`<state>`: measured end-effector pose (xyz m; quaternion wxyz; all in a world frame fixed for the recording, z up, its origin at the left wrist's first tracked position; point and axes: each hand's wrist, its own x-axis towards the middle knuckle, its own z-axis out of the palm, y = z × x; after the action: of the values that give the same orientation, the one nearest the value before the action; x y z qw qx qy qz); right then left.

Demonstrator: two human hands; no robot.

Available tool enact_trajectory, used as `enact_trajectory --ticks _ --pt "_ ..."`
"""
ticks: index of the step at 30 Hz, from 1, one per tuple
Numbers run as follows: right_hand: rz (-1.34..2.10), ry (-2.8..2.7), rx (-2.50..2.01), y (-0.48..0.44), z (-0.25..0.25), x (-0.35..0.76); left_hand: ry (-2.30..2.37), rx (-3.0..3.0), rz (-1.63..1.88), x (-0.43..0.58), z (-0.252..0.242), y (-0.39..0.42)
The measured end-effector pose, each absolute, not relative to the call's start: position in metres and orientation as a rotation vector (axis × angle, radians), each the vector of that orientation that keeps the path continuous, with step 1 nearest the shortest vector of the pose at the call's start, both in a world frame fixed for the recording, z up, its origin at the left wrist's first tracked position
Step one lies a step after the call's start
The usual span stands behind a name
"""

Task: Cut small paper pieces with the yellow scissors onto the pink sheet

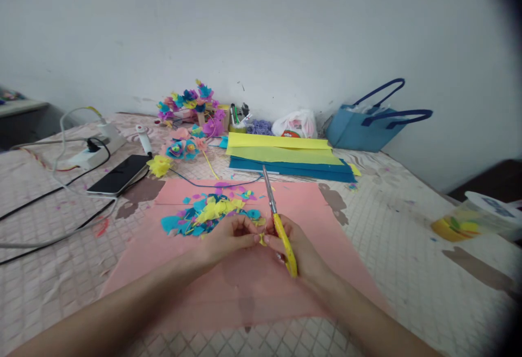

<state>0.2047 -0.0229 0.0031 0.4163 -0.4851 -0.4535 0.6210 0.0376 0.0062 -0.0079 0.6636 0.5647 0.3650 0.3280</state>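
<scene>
Between the fingertips of both hands is a small yellow paper piece (262, 239). My left hand (234, 234) pinches it from the left. My right hand (296, 242) pinches it from the right and also holds yellow-handled scissors (281, 226), whose blades point up and away. Both hands are above a pink paper sheet (220, 286). Just beyond my left hand lies a heap of paper scraps (212, 213) in yellow, blue and purple. The far scissor handle is partly hidden by my right hand.
Behind the pink sheet lie folded yellow paper (281, 150) and blue paper (293, 167). Paper flowers (183, 147), a phone (119, 174) and a power strip (98, 147) with cables are at left. A blue bag (362, 127) and a plastic tub (473, 218) stand at right.
</scene>
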Motion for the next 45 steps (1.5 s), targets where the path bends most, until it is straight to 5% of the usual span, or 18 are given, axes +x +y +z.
enact_trajectory --ticks 45 --pt "1.490 -1.167 -1.204 -0.0225 0.0029 0.2036 0.802 1.341 0.917 0.0414 -0.0060 -0.0014"
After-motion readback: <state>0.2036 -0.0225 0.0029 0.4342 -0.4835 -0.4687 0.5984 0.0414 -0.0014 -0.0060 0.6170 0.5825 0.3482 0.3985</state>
